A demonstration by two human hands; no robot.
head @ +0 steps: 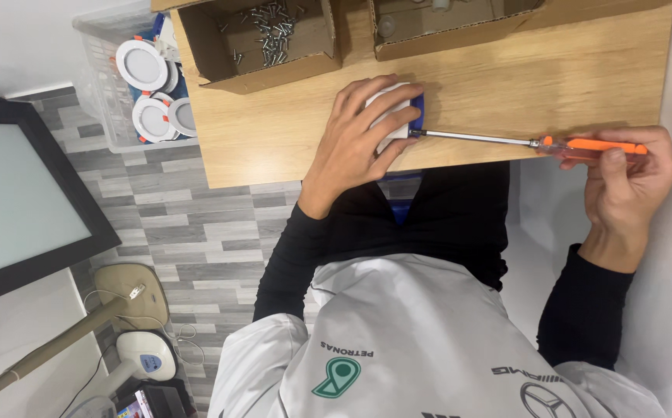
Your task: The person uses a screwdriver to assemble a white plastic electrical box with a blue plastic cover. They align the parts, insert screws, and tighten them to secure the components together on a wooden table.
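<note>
A person's left hand (359, 135) lies spread over a small white round fitting with a blue edge (405, 116), fingers pressed down on it near the front edge of a light wooden tabletop (552, 85); most of the fitting is hidden beneath the palm. The right hand (626, 182) is closed round the orange handle of a long screwdriver with a slim steel shaft (506, 140), whose tip meets the fitting's side. Behind stand an open cardboard box of loose metal screws (270, 35) and a second cardboard box (444, 23); a clear plastic crate of round white lamps (138, 85) sits beside the table
</note>
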